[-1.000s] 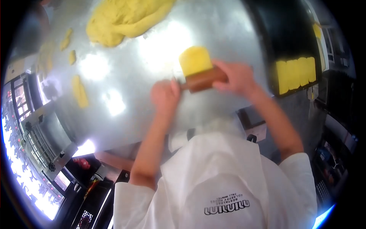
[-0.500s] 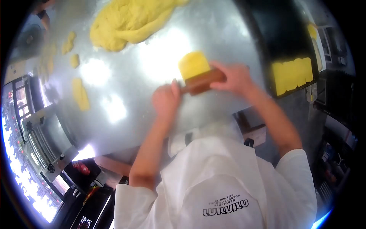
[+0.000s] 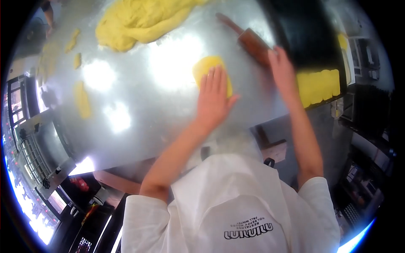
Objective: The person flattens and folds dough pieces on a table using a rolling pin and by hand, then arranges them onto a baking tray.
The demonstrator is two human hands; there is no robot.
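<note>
My left hand (image 3: 213, 99) lies flat with its fingers stretched out over a flattened yellow dough piece (image 3: 206, 64), covering its near part. My right hand (image 3: 281, 69) is closed at the near end of a brown rolling pin (image 3: 255, 44), which lies slanted to the right of the dough. The pin's far handle points up and left; its near handle is hidden by my fingers.
A large mound of yellow dough (image 3: 139, 25) rests at the back of the metal table (image 3: 147, 130). Small dough strips (image 3: 83, 100) lie on the left. On the right, a dark tray (image 3: 312, 38) holds flat yellow dough pieces (image 3: 318, 86). Another person's arm (image 3: 48, 17) shows at top left.
The rolling pin, held across the dough by both hands before, has moved right and away in my right hand. My left hand has let go of it and now rests on the dough.
</note>
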